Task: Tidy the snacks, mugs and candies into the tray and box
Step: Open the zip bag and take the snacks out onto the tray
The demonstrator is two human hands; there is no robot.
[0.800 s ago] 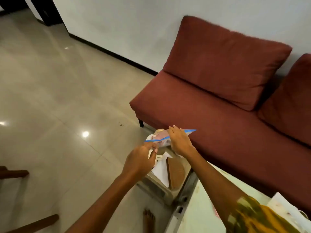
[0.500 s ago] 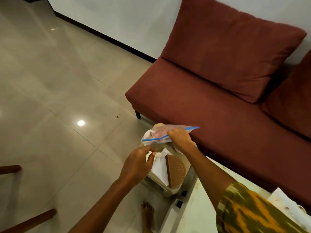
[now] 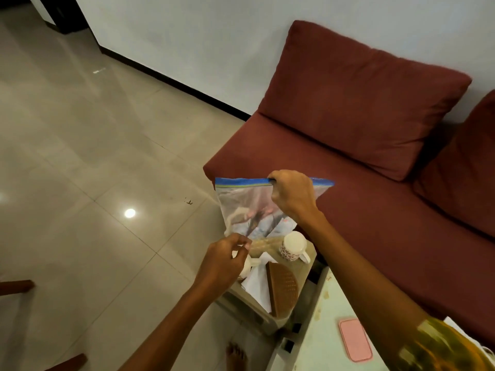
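Right now your right hand (image 3: 293,198) grips one zip bag (image 3: 246,207) by its blue seal above the tray (image 3: 304,271); left hand (image 3: 222,263) pinches its bottom corner. Two mugs (image 3: 293,246) in tray.

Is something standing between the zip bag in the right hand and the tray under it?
Yes. The left hand and a white mug sit just below the zip bag, which the right hand holds over the tray.
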